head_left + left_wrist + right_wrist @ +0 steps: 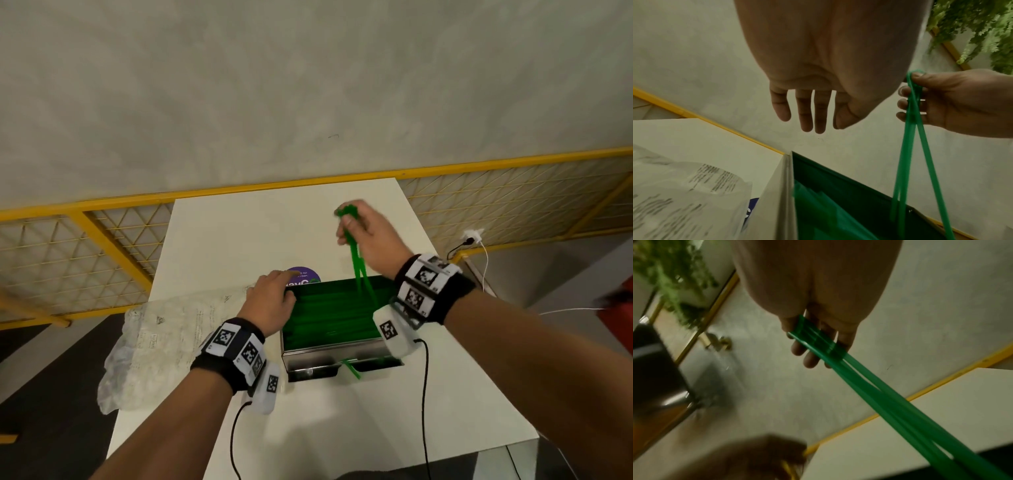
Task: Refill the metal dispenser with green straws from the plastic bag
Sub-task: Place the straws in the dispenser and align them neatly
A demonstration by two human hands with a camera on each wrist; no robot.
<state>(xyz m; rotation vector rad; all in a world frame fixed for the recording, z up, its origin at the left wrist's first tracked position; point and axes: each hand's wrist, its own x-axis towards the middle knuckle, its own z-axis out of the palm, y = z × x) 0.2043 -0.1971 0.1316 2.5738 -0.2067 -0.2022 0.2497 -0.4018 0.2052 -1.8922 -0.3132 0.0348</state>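
Observation:
The metal dispenser (308,358) stands open on the white table (342,428), filled with green straws (329,315). My right hand (366,229) grips a few green straws (358,263) near their upper ends above the dispenser's far right part; their lower ends reach down into the box. The same straws (869,394) run from my fingers (809,360) in the right wrist view. My left hand (274,294) hovers over the dispenser's left rim (787,186) with its fingers (807,112) straight and holding nothing. The clear plastic bag (154,349) lies flat to the left. One straw (352,368) pokes out of the front slot.
A round purple sticker (305,275) lies on the table behind the dispenser. A yellow mesh railing (102,246) runs along the table's far side. A white charger and cable (474,236) sit at the right. Cables from my wrist cameras trail over the table's front.

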